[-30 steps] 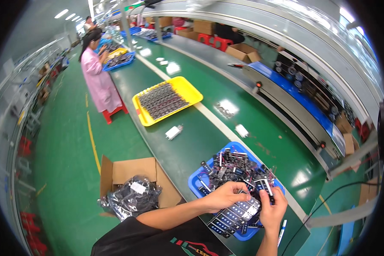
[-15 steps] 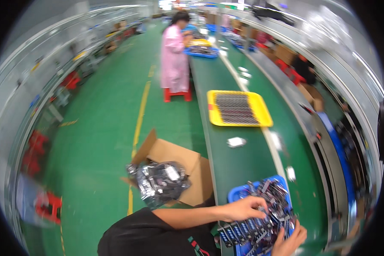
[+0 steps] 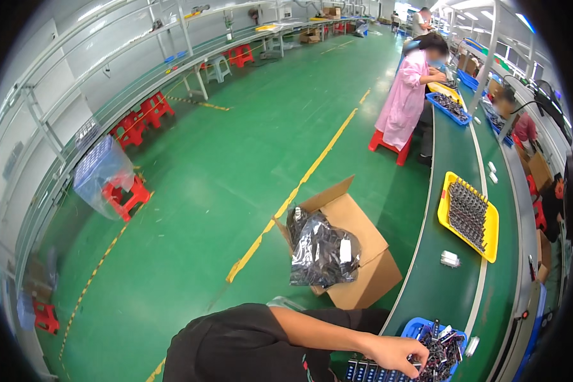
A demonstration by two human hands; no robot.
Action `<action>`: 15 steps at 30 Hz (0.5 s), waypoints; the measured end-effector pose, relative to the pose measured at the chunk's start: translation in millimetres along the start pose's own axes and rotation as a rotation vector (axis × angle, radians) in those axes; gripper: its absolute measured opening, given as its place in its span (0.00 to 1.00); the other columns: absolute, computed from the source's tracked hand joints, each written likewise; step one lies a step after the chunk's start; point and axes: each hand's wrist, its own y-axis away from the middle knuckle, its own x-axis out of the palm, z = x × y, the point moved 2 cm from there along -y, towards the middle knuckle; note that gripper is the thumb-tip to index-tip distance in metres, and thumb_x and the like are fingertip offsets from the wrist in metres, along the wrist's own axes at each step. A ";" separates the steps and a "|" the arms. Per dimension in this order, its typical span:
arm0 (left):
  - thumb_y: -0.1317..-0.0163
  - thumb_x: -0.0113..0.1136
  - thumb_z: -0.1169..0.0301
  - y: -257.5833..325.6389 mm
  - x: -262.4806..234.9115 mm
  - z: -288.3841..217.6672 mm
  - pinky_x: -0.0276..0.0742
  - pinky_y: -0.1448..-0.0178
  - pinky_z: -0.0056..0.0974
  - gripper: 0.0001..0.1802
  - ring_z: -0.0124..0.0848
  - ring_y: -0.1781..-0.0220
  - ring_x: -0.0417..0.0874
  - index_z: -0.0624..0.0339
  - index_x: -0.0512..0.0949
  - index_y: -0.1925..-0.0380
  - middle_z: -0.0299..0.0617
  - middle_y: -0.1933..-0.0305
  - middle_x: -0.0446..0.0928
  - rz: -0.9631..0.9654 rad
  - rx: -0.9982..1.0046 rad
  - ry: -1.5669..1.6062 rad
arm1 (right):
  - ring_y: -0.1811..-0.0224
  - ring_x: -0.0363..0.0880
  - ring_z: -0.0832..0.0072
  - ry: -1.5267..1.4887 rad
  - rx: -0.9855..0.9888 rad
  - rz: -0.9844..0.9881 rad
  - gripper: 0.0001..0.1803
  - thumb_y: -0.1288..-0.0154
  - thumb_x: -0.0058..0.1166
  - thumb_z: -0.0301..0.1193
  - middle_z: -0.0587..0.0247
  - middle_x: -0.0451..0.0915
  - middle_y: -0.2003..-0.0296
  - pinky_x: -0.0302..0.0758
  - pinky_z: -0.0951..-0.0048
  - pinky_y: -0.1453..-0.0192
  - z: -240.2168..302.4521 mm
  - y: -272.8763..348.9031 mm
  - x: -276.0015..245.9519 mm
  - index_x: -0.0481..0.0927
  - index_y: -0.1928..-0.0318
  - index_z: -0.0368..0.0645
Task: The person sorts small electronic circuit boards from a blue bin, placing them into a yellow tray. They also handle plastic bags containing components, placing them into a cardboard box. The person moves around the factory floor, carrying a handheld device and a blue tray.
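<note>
Our left hand (image 3: 398, 352) reaches into the blue tray (image 3: 416, 328) at the near end of the green worktop (image 3: 455, 305), fingers (image 3: 420, 363) curled narrowly over the heap of small dark parts (image 3: 442, 350); we cannot tell whether the grip has closed on one. Our right hand is out of sight below the lower edge. A row of dark parts (image 3: 369, 371) stands lined up along the tray's near side, too cut off to count.

Further along the worktop we see one small white part (image 3: 450, 258) lying alone, then one yellow tray (image 3: 468, 215) filled with rows of dark parts, then two more small white pieces (image 3: 491, 172). Beside the worktop on the green floor (image 3: 235, 165) stands one open cardboard box (image 3: 356, 248) holding one plastic bag of dark parts (image 3: 321, 251).

Farther off, one person in a pink coat (image 3: 407, 99) works at another blue tray (image 3: 449, 107), beside a red stool (image 3: 388, 143). Several more red stools stand along the far wall, among them one under a clear plastic bag (image 3: 102, 175).
</note>
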 end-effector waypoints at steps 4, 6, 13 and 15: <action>0.40 0.64 0.63 -11.8 19.5 -3.9 0.71 0.49 0.38 0.15 0.33 0.56 0.75 0.61 0.76 0.59 0.42 0.58 0.77 0.112 0.077 0.181 | 0.58 0.78 0.64 -0.428 0.374 0.233 0.11 0.31 0.52 0.27 0.50 0.82 0.60 0.73 0.65 0.48 -1.9 -2.5 6.8 0.80 0.55 0.29; 0.40 0.65 0.60 -18.6 15.5 -21.0 0.70 0.49 0.39 0.21 0.33 0.55 0.73 0.59 0.73 0.53 0.43 0.58 0.75 0.175 0.079 0.170 | 0.60 0.76 0.72 -0.575 0.439 0.168 0.09 0.30 0.52 0.25 0.55 0.81 0.63 0.72 0.71 0.51 -7.9 -3.3 5.1 0.78 0.57 0.29; 0.39 0.66 0.65 -39.8 23.6 -5.1 0.70 0.53 0.30 0.23 0.21 0.55 0.73 0.66 0.72 0.50 0.39 0.55 0.77 0.583 -0.388 0.448 | 0.62 0.72 0.80 -0.756 0.695 -0.055 0.05 0.31 0.52 0.22 0.66 0.78 0.65 0.71 0.78 0.55 -29.8 21.7 4.2 0.78 0.58 0.33; 0.38 0.64 0.65 -44.6 30.4 -0.4 0.70 0.53 0.30 0.19 0.20 0.56 0.73 0.65 0.73 0.53 0.37 0.58 0.77 0.619 -0.414 0.434 | 0.62 0.73 0.80 -0.703 0.716 -0.020 0.07 0.32 0.54 0.24 0.65 0.79 0.63 0.71 0.79 0.56 -31.1 19.7 -1.2 0.79 0.56 0.33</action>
